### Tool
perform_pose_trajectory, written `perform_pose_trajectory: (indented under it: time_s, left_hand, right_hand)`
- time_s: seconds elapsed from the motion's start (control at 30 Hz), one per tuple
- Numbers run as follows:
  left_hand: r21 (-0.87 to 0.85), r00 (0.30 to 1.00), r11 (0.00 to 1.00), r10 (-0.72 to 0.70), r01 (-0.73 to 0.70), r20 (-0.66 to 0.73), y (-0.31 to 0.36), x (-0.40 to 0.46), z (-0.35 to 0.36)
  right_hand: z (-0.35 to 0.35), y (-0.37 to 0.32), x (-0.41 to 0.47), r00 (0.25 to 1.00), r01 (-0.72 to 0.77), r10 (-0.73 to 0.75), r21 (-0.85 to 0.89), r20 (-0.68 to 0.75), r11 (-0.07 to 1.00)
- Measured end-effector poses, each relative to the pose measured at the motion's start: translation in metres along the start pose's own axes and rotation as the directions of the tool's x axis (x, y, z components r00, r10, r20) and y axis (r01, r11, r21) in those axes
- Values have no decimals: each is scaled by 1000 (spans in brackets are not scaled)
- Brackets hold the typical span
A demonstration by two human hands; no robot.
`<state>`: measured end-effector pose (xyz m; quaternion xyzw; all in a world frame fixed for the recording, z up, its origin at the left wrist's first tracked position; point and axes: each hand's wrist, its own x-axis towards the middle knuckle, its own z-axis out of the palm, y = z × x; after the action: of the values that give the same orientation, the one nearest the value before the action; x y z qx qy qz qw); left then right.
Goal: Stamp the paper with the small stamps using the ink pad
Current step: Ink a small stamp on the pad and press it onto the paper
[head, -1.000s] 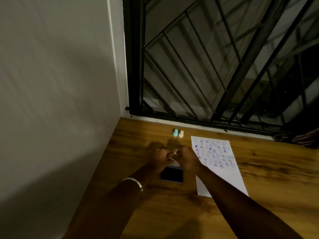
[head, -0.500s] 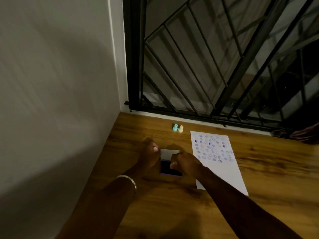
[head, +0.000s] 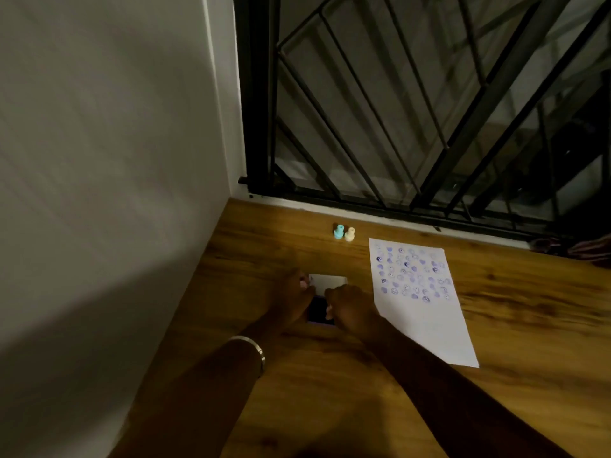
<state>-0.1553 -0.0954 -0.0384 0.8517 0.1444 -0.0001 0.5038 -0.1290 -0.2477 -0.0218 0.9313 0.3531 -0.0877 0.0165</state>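
Nearest: left forearm with a metal bangle (head: pixel 251 350). Left hand (head: pixel 292 300) curled loosely against the left edge of the ink pad (head: pixel 320 310), fingertips at its pale raised lid (head: pixel 327 283); right hand (head: pixel 350 309) closed in a loose fist over the pad's right side, holding nothing that can be made out. Dark ink surface exposed between the two hands, on the wooden worktop (head: pixel 512 342). Just right: paper (head: pixel 426 312), upper half already filled with rows of purple prints, lower half blank. Farther back, near the window grille (head: pixel 413 110): blue stamp (head: pixel 338 233) and cream stamp (head: pixel 349 234), upright, side by side, untouched. Judged well advanced; blank lower half possibly left to stamp.
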Motion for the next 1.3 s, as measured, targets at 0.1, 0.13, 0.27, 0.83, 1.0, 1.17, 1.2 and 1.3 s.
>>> perform_pose_trajectory:
  time_s: [0.1, 0.13, 0.27, 0.83, 1.0, 1.17, 1.2, 1.3]
  left_hand:
    - [-17, 1000, 1000, -22, 23, 10, 2, 3, 0]
    - [-25, 999, 999, -32, 33, 22, 5, 4, -1]
    - [-37, 997, 998, -42, 44, 58, 9, 5, -5]
    - [46, 990, 991, 124, -127, 63, 56, 13, 43]
    - [286, 968, 929, 192, -233, 164, 83, 7, 86]
    - [460, 904, 798, 235, -389, 357, 99, 0, 134]
    - [479, 888, 777, 218, -409, 405, 102, -2, 143]
    - [494, 837, 729, 200, -475, 509, 111, -6, 168]
  right_hand:
    - [4, -2, 0, 1000, -13, 13, -31, -17, 999]
    - [4, -2, 0, 1000, -21, 20, -29, -18, 999]
    - [3, -4, -4, 999, -41, 41, -6, 0, 999]
    - [1, 87, -61, 949, -210, 254, 228, -185, 951]
    - [7, 145, -92, 911, -353, 384, 198, -151, 915]
    - [7, 181, -104, 875, -448, 475, 214, -96, 868]
    - [7, 186, -105, 871, -454, 481, 214, -100, 865]
    - [9, 194, -110, 870, -450, 482, 234, -104, 862]
